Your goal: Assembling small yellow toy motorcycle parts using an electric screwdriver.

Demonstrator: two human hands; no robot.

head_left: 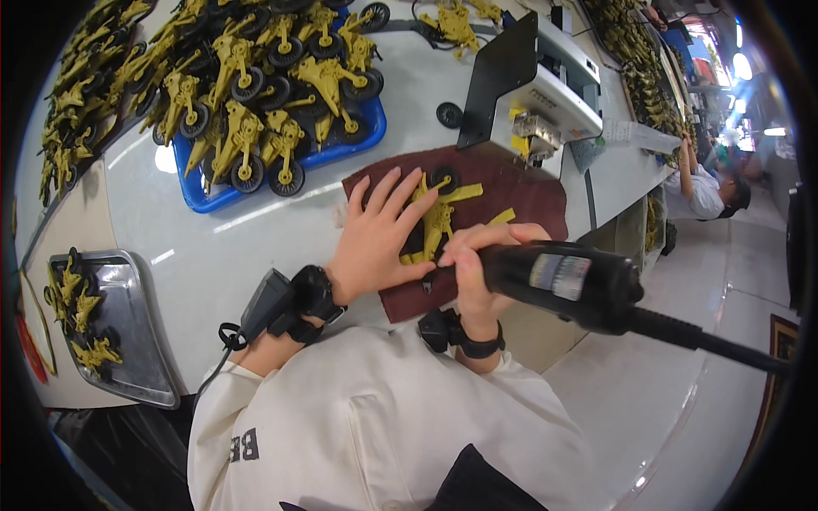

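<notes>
A black electric screwdriver with a thick cable is gripped by the right hand, its fingers closed around the tool's front end. Just beyond, a yellow plastic toy cannon with a black wheel is pressed flat onto a dark brown cloth mat by the left hand, fingers spread. Farther left, a blue plastic tray is filled with similar yellow toys.

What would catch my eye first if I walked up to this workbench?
Probably the heap of yellow toy cannons with black wheels, filling a blue tray at the top left. Then the hands in the middle: the left hand presses one yellow toy flat on a brown cloth, while the right hand grips a black power screwdriver over it.
</notes>
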